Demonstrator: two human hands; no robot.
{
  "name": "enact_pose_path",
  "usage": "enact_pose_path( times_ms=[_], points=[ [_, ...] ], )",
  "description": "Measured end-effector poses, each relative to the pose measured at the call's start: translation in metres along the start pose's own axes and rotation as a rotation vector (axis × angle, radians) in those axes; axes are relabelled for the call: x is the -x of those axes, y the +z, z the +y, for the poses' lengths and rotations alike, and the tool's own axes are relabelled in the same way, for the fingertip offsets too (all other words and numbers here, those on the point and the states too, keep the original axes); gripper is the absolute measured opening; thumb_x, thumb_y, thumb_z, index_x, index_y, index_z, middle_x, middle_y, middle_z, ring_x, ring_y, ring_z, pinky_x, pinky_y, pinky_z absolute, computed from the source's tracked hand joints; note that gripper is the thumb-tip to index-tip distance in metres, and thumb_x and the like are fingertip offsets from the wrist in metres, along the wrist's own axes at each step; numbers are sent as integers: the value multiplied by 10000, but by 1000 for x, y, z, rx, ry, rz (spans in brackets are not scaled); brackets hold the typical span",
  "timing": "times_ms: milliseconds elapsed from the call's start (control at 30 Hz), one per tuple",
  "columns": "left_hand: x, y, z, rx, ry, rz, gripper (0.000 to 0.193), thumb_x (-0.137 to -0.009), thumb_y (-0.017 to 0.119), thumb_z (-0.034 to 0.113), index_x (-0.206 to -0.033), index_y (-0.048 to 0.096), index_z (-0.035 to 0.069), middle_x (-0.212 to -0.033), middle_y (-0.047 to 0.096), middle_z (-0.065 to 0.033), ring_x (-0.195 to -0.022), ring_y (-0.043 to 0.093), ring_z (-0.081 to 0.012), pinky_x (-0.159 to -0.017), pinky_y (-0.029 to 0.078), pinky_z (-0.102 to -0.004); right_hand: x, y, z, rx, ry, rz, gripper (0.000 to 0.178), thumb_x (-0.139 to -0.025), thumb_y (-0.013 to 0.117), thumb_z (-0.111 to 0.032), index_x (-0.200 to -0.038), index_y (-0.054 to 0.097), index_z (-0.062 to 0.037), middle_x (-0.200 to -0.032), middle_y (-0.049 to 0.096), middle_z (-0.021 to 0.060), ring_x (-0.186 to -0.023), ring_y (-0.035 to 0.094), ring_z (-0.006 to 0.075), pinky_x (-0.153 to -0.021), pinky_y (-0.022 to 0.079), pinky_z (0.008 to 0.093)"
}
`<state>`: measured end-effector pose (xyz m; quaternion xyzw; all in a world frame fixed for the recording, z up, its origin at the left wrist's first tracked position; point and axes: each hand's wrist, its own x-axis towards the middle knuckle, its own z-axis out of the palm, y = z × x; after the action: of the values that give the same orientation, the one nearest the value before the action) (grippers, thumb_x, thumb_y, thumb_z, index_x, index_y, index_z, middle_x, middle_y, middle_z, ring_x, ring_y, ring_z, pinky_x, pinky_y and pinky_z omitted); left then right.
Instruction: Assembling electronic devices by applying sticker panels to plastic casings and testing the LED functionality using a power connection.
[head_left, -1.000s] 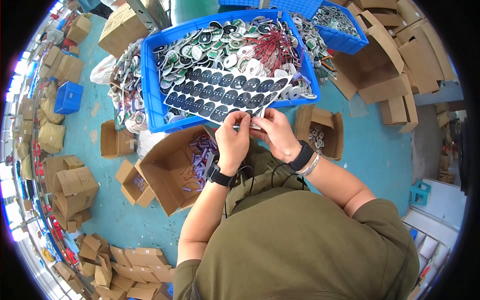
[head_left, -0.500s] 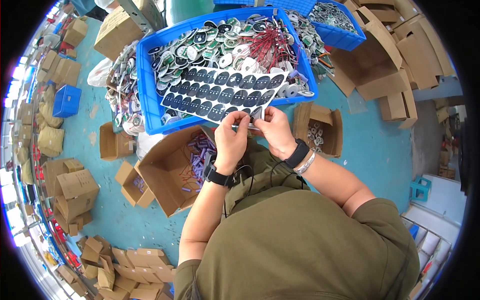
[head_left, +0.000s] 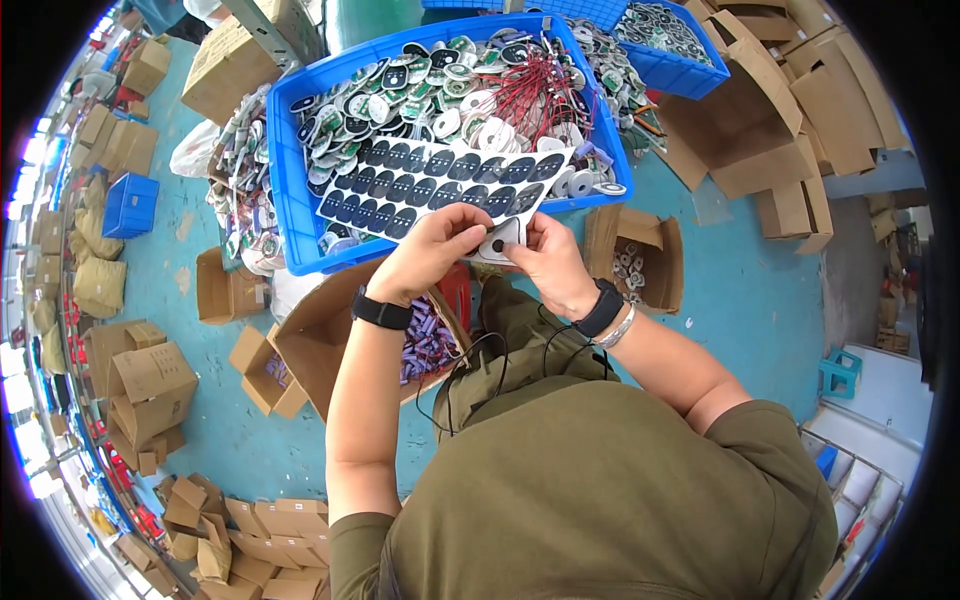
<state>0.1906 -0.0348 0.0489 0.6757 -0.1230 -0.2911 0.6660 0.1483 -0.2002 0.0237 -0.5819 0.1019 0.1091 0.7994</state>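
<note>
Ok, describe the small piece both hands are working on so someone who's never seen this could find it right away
Start at the big blue crate full of round parts, with a white sheet of dark oval stickers lying across it. Just below the sheet's lower edge, the left hand and right hand meet on a small pale card. Unlike the sheet's rows of ovals, it shows a single dark dot.

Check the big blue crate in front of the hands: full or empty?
Full. The blue crate is heaped with small round discs and red-wired parts, and a sheet of dark oval pads lies on top.

Head fisheye, looking straight down (close) over blue crate (head_left: 300, 215).
</note>
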Motion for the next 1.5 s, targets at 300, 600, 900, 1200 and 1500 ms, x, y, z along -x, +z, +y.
enact_pose_path(
  times_ms=[300, 600, 900, 1200, 1500],
  points=[
    [-7, -39, -4, 706, 86, 30, 175, -860, 478, 110, -992, 517, 1, -820, 550, -22, -690, 489, -86, -634, 405, -217, -1, -10, -4, -29, 73, -93, 262, -762, 492, 43, -1019, 491, -7, -960, 569, 55, -829, 576, 134, -732, 498, 293],
    [40, -51, -22, 873, 332, 205, 177, -810, 560, 117, -942, 478, 33, -820, 541, -51, -687, 510, -130, -701, 427, -275, -3, -16, -27, -292, 433, -29, 306, -858, 496, -297, -1035, 493, -48, -930, 587, 65, -813, 587, 189, -674, 503, 317],
    [119, -28, -80, 955, 234, 388, 144, -817, 544, 98, -933, 475, 48, -821, 552, -45, -697, 540, -124, -717, 464, -287, -16, -49, 3, 214, 366, 95, 236, -866, 458, -212, -1035, 502, -52, -907, 600, 69, -729, 611, 207, -578, 485, 316],
    [175, -1, -117, 1015, 250, 623, 131, -828, 541, 127, -900, 472, 42, -799, 522, -34, -668, 492, -105, -700, 453, -300, -16, -9, -79, 270, -235, -90, 183, -840, 487, -66, -998, 507, 23, -883, 579, 61, -767, 539, 101, -677, 444, 245],
    [194, -2, -123, 1043, 338, 718, 129, -818, 547, 94, -932, 498, 58, -826, 561, -42, -718, 518, -116, -677, 432, -278, -39, 63, -210, 364, -376, -433, 243, -847, 489, -98, -1066, 483, 8, -937, 581, 58, -801, 563, 113, -684, 454, 237]
  ],
)
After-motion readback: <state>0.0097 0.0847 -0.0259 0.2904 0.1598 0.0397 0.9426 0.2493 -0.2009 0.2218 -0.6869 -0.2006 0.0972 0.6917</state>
